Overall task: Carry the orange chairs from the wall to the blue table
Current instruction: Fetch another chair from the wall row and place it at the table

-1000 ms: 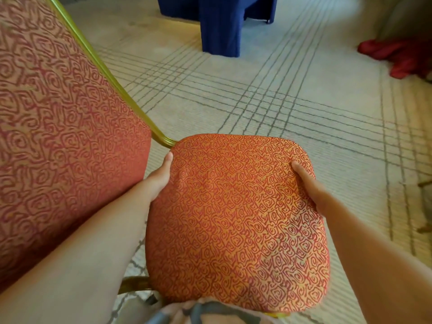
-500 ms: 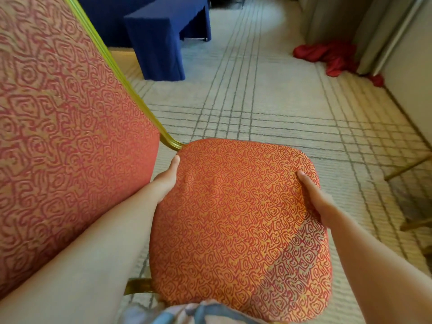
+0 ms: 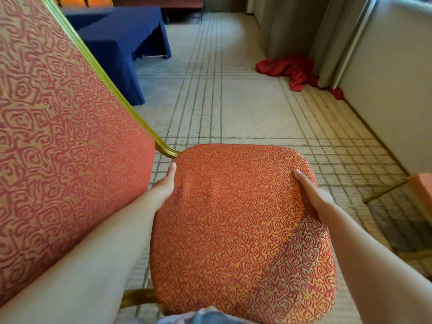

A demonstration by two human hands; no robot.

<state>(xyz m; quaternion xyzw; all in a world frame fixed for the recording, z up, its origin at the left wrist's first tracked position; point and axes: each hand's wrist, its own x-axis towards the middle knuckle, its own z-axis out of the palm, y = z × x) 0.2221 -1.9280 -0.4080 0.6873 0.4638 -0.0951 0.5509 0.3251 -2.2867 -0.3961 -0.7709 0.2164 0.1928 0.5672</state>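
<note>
Two hands on the orange chair [image 3: 233, 230], held up well short of the blue desk [image 3: 121, 43]: left hand [image 3: 163, 185] and right hand [image 3: 313, 197] grip the seat's sides, fingers wrapped underneath. Looks bulky, stiff frame, squishy padding, so hold the rim.

Chair seat [image 3: 240, 230]: orange ground, dense red maze-like swirl pattern.
Backrest [image 3: 58, 148]: same orange-and-red swirl weave.
Chair frame [image 3: 102, 73]: gold, greenish sheen along edge.
Tabletop cloth [image 3: 121, 43]: deep navy, plain.
Carpet [image 3: 233, 101]: pale beige, thin grey lines crossing in grid.
Crumpled cloth [image 3: 292, 71] on floor: bright red, plain.
Curtain [image 3: 292, 26]: grey-beige, plain.
Wall [image 3: 385, 90]: off-white.
Far chairs [image 3: 81, 1] beyond tabletop: orange.
Chair at right edge [image 3: 423, 190]: salmon-orange cushion, gold leg.
Garment [image 3: 205, 318] at bottom edge: light blue denim.
</note>
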